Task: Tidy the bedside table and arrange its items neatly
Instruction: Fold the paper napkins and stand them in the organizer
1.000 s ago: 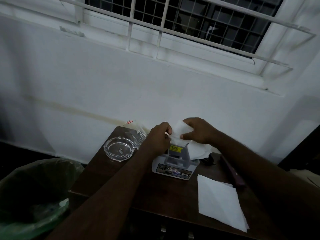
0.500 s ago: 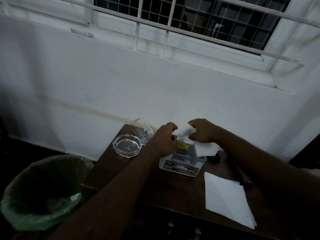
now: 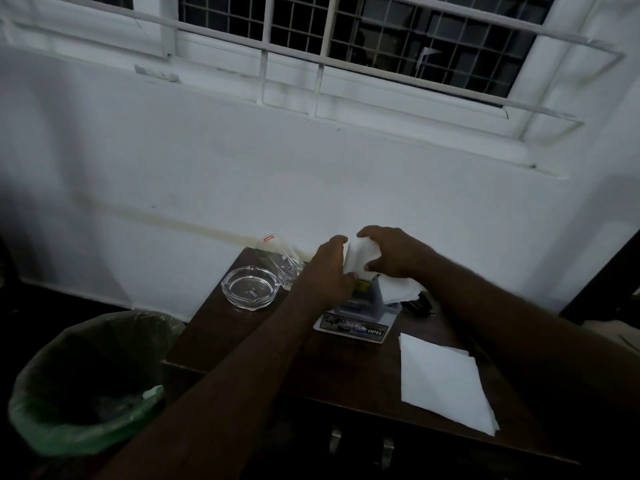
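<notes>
While your left hand [image 3: 329, 271] and right hand [image 3: 394, 254] curl their fingers around a white tissue [image 3: 360, 256], each grip pinches it from its own side above the napkin holder [image 3: 356, 317] near the counter's [image 3: 249, 327] far edge. Its surface is soft and creased. A flat white napkin stack [image 3: 446, 386] lies toward the near right corner; a glass ashtray [image 3: 249, 287] sits at the far left corner.

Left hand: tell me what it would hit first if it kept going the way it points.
The left hand points away toward the wall, gripping a white napkin. Beyond the napkin, the wall looks like the first thing met, though depth is unclear.
</notes>
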A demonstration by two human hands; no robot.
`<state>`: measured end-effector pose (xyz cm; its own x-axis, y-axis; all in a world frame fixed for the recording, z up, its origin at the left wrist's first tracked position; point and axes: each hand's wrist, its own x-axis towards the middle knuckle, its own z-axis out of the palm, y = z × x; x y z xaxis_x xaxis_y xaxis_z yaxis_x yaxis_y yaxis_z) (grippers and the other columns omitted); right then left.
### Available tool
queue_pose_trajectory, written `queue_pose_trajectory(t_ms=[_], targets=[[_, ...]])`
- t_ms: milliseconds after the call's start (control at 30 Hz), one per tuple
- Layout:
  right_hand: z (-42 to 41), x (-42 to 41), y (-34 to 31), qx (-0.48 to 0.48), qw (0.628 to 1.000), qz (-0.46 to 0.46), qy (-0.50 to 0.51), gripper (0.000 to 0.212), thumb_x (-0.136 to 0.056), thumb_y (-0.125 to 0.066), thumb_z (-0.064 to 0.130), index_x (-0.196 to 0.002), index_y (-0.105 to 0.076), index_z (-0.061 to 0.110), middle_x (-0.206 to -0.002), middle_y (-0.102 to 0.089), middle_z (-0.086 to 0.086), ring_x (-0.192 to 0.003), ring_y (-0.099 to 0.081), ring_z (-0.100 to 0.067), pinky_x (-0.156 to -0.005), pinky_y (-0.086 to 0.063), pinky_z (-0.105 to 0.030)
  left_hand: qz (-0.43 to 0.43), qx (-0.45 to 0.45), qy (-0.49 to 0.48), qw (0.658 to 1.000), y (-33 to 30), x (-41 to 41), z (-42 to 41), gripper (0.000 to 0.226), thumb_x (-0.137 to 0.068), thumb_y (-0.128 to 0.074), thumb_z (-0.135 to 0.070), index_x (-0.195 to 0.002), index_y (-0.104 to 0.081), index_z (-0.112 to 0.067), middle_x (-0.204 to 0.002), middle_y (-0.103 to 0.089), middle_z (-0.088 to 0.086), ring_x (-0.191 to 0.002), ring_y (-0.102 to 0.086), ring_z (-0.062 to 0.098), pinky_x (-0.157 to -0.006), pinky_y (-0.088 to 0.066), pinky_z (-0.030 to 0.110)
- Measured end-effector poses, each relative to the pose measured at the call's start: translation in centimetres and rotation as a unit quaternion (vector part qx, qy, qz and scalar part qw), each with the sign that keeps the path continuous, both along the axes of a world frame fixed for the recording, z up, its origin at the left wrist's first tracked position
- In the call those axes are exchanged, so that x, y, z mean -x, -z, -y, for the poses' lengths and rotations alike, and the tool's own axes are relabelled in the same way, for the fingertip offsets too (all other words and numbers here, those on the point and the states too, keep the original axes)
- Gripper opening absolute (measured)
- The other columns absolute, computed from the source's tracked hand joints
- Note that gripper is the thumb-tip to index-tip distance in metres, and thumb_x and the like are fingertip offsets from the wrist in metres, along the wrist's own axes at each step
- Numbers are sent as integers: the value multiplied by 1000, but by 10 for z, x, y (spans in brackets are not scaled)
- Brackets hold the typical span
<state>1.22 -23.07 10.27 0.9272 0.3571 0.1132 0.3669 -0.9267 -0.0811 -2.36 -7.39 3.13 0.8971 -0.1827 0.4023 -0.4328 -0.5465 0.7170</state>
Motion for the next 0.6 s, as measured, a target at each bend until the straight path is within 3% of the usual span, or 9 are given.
queue_pose_trajectory(t_ms=[67, 133, 233, 300, 400, 467, 533, 600], targets=[[13, 14, -4, -38, 999, 37, 5, 62, -81, -74, 20, -136, -47, 21, -131, -57, -3, -120, -52, -22, -100, -44, -41, 100, -11, -27, 995, -9, 10, 10, 59, -83, -63, -21, -136, -41, -7, -136, -49, 13, -124, -47, 29, -101, -43, 44], [34, 35, -6, -95, 990, 105, 1, 54, -83, -72, 20, -133, -50, 23, -124, -60, 1, -114, -54, -17, -97, -45, -38, 211, -25, -59, 975, -17, 22, 23, 51, -79, -63, -27, -125, -52, -10, -127, -57, 10, -117, -52, 28, -96, -43, 43], [76, 79, 2, -178, 967, 182, 10, 41, -84, -69, 15, -123, -58, 21, -111, -62, 6, -98, -56, -8, -86, -40, -12, 291, -41, -29, 955, -25, 42, 46, 32, -81, -64, -25, -111, -59, -16, -113, -60, 2, -106, -54, 19, -87, -41, 35], [110, 106, 18, -217, 955, 191, 60, 33, -83, -68, 12, -114, -63, 23, -102, -63, 9, -86, -58, -4, -76, -39, -4, 276, -39, 79, 957, -17, 54, 63, 18, -84, -63, -15, -102, -62, -15, -102, -61, 2, -92, -55, 13, -80, -43, 29], [151, 131, 48, -194, 963, 154, 111, 21, -80, -60, 13, -98, -70, 11, -95, -69, -1, -84, -61, -12, -75, -43, -14, 189, -92, 189, 959, 16, 69, 85, 15, -86, -60, -7, -100, -65, -11, -101, -64, 5, -94, -56, 17, -80, -38, 21], [169, 139, 58, -192, 967, 88, 141, 18, -84, -59, 4, -97, -72, 3, -95, -67, -4, -86, -63, -17, -70, -40, -4, 134, -148, 203, 959, 42, 75, 95, 22, -90, -59, -19, -110, -64, -12, -114, -64, 4, -108, -56, 20, -87, -33, 15], [178, 136, 63, -203, 965, 32, 164, 19, -85, -61, -5, -99, -72, 1, -96, -64, -8, -78, -61, -8, -64, -39, 1, 113, -191, 206, 953, 61, 79, 98, 41, -90, -52, -37, -120, -64, -11, -125, -63, 6, -119, -55, 22, -101, -36, 23], [180, 133, 72, -192, 971, -6, 144, 20, -82, -65, -6, -100, -71, -1, -98, -68, -16, -77, -63, -12, -68, -43, -1, 91, -244, 201, 945, 72, 83, 99, 68, -86, -35, -59, -129, -59, -12, -136, -58, 8, -129, -50, 22, -110, -30, 29]])
